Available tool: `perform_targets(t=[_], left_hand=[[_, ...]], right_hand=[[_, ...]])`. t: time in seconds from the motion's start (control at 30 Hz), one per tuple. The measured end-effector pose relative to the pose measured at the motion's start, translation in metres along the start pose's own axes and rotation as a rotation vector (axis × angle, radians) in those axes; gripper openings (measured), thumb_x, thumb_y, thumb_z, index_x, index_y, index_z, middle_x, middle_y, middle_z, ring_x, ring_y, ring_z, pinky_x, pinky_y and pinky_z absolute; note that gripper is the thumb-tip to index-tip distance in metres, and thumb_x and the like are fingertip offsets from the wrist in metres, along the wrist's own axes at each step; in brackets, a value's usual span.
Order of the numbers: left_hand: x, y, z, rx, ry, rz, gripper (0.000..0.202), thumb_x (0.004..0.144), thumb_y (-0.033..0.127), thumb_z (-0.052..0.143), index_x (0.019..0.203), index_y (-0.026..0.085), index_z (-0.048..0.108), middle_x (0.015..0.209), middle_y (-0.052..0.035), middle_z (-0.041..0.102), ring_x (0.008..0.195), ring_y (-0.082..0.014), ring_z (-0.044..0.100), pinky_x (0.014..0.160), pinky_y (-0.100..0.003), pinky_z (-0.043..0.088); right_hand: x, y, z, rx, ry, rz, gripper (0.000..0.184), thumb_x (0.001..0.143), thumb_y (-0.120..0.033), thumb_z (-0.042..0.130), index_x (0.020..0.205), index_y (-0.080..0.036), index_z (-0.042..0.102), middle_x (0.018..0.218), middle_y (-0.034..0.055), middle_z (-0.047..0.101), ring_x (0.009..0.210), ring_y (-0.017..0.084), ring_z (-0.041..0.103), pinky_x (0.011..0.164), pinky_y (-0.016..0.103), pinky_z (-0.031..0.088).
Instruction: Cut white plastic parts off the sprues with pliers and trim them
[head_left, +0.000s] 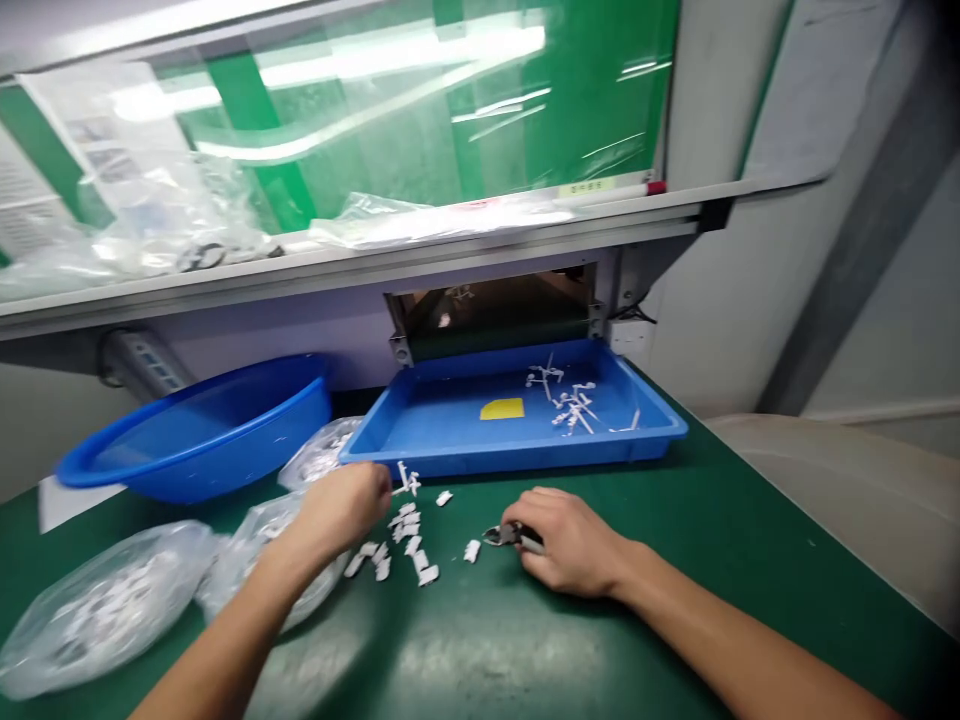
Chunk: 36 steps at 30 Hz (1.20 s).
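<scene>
Work in hand looks like cutting at the bench: the right hand [571,541] has its fingers curled round the grips of small side cutters [504,536], nose pointing left, low over the green bench mat [600,640]. Can't tell from this view if a piece sits between the jaws. The nearest loose piece [472,550] lies just left of the cutter nose, apart from it.

The left hand [342,508] is bunched, fingers curled down, knuckles up, near the far-left end of the scatter. Can't tell if it pinches anything; the fingertips are hidden. White plastic pieces [406,535] lie in a loose strip between the hands, mostly on the mat, one branched bit [408,480] just beside the near wall of the blue tray [510,458].

In the tray: a white sprue tangle [571,408] toward the right and a yellow tag [502,408]. A blue bowl [240,452] sits far left, and clear plastic bags [105,610] holding small pale parts lie left, under the left forearm.

Judgement: step in hand is working through the loose pieces. A cut calls for one seated squarely in the jaws, with the left hand steadying it.
</scene>
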<state>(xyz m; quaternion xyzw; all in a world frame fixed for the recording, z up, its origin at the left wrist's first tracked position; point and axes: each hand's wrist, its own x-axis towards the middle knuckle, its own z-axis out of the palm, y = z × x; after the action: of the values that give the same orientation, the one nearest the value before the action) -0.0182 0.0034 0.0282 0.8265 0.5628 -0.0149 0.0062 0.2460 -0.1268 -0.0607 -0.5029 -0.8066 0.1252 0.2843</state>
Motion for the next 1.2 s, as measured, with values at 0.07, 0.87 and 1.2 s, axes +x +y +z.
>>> perform_targets(t=[0.07, 0.87, 1.2], left_hand=[[-0.003, 0.027, -0.03, 0.034, 0.017, 0.092, 0.014, 0.076, 0.024, 0.059, 0.067, 0.023, 0.07, 0.071, -0.0051, 0.067, 0.061, -0.0204, 0.056, 0.056, -0.028, 0.033], [0.21, 0.254, 0.015, -0.138, -0.095, 0.569, 0.025, 0.093, 0.035, 0.06, 0.106, 0.014, 0.064, 0.108, -0.0077, 0.064, 0.101, -0.021, 0.061, 0.093, -0.043, 0.05], [0.179, 0.251, 0.007, -0.606, 0.039, 0.421, 0.018, 0.091, 0.029, 0.062, 0.091, 0.011, 0.065, 0.085, -0.0064, 0.067, 0.083, -0.0187, 0.065, 0.082, -0.036, 0.053]], right_hand=[[0.002, 0.002, 0.0, -0.02, -0.005, -0.001, 0.027, 0.071, -0.015, 0.059, 0.097, -0.022, 0.062, 0.09, 0.0005, 0.066, 0.08, 0.018, 0.056, 0.078, 0.029, 0.043], [0.008, 0.005, -0.01, -0.248, -0.139, -0.126, 0.027, 0.08, -0.046, 0.056, 0.093, -0.023, 0.061, 0.088, 0.0005, 0.067, 0.079, 0.02, 0.061, 0.066, 0.03, 0.043], [0.003, 0.007, 0.001, -0.218, -0.07, -0.134, 0.027, 0.076, -0.042, 0.06, 0.096, -0.023, 0.063, 0.088, 0.0013, 0.068, 0.079, 0.021, 0.061, 0.068, 0.031, 0.042]])
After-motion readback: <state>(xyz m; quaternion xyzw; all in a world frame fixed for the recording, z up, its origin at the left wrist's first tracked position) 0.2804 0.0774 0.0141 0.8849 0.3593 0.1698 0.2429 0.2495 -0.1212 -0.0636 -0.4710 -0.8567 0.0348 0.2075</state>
